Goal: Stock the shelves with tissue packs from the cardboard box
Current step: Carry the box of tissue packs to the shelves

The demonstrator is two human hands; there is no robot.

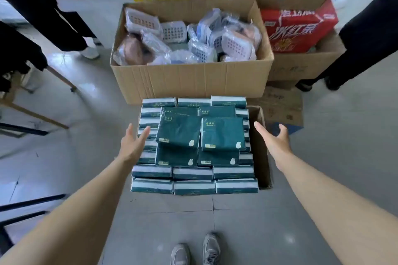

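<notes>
My left hand [133,144] hovers at the left edge of the dark green tissue packs [195,146], fingers straight and loosely together, holding nothing; my right hand [271,140] hovers over the right wall of the cardboard box [261,146], fingers spread, thumb apart, holding nothing; the packs fill the box, stacked above its rim; a larger carton of bagged plastic baskets [191,79] stands just behind.

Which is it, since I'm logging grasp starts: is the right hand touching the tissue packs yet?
Apart. The head view shows the right hand open, above the cardboard box rim, with a clear gap to the tissue packs.
</notes>
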